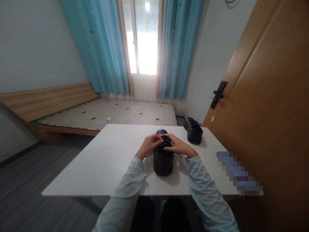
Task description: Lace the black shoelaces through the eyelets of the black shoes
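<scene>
A black lace-up shoe (pixel 163 162) stands on the white table (pixel 96 167) in front of me, its toe pointing away and its heel toward me. My left hand (pixel 151 144) is at the left side of the lacing, thumb and fingers pinched together on a shoelace. From the right, my right hand (pixel 177 145) lies against the shoe's opening, with its fingers curled at the laces and its thumb at the collar. Loose ends of the black shoelace (pixel 178 155) hang out on both sides. The fingers partly cover the tongue and the lacing.
A second black shoe (pixel 193 131) stands at the table's far right corner. A pixelated bluish object (pixel 238 174) lies along the right edge. Beyond the table is a bed (pixel 135 111) with a small white object (pixel 108 120) on it. A wooden door (pixel 265 96) stands close on the right.
</scene>
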The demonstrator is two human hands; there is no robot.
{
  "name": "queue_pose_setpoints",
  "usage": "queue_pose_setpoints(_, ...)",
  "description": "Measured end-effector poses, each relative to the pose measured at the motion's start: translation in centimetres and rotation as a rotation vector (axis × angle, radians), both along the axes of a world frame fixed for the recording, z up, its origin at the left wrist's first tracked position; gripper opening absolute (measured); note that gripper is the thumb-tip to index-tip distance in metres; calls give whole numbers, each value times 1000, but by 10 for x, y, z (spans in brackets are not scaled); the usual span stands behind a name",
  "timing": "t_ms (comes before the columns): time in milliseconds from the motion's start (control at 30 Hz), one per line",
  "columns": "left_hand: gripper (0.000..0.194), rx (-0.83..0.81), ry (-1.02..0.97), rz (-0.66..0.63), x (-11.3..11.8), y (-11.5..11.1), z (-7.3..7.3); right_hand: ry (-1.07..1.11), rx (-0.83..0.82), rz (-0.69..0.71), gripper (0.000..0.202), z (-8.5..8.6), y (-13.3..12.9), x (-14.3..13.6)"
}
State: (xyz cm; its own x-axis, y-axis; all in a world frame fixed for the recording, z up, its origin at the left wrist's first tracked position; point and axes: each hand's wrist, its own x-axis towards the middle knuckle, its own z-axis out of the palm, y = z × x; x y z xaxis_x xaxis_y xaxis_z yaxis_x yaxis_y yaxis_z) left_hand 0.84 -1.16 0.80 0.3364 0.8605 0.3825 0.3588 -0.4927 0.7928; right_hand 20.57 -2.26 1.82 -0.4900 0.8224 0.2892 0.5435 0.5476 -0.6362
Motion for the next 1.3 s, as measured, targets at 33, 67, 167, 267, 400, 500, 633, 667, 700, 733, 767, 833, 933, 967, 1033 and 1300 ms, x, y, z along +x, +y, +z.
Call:
queue_pose_setpoints(33,24,4,0,0,1,0,0,7,7,0,63,-1,0,0)
queue_pose_setpoints(67,24,7,1,1,2,-1,0,13,15,1,63,-2,1,1)
queue_pose_setpoints(167,20,21,6,6,4,-2,0,8,28,-1,64,-4,2,2)
queue_pose_setpoints(267,15,40,-4,24,6,-3,-1,-34,27,-3,66,-4,2,1)
queue_pose_setpoints(400,11,66,-16,62,9,-4,-2,-65,24,0,64,1,0,-1)
queue_pose_setpoints(500,10,65,-23,77,10,-5,-1,-67,21,-2,62,4,-2,-3)
queue_pose_setpoints(633,8,53,-25,93,10,-6,0,-70,17,-3,62,5,-2,-3)
queue_pose_setpoints(667,8,52,-24,92,10,-6,1,-71,20,-3,63,5,-2,-3)
queue_pose_setpoints(700,8,52,-25,89,10,-6,1,-70,24,-3,63,4,-2,-3)
queue_pose_setpoints(733,8,51,-28,82,10,-5,0,-69,28,-1,63,4,-1,-3)
queue_pose_setpoints(767,9,48,-34,73,10,-5,0,-66,31,1,63,3,-1,-3)
queue_pose_setpoints(833,9,39,-55,46,9,-4,0,-61,36,6,62,3,-1,-2)
queue_pose_setpoints(933,11,10,-96,-21,8,-4,1,-57,42,3,61,2,-1,-1)
queue_pose_setpoints(967,13,-3,-107,-49,7,-4,2,-56,43,2,61,2,-1,-1)
queue_pose_setpoints(1033,15,-30,-124,-95,6,-5,4,-52,46,5,59,2,-1,-1)
queue_pose_setpoints(1300,21,-92,-209,-180,4,-5,5,-67,26,3,61,3,-2,1)
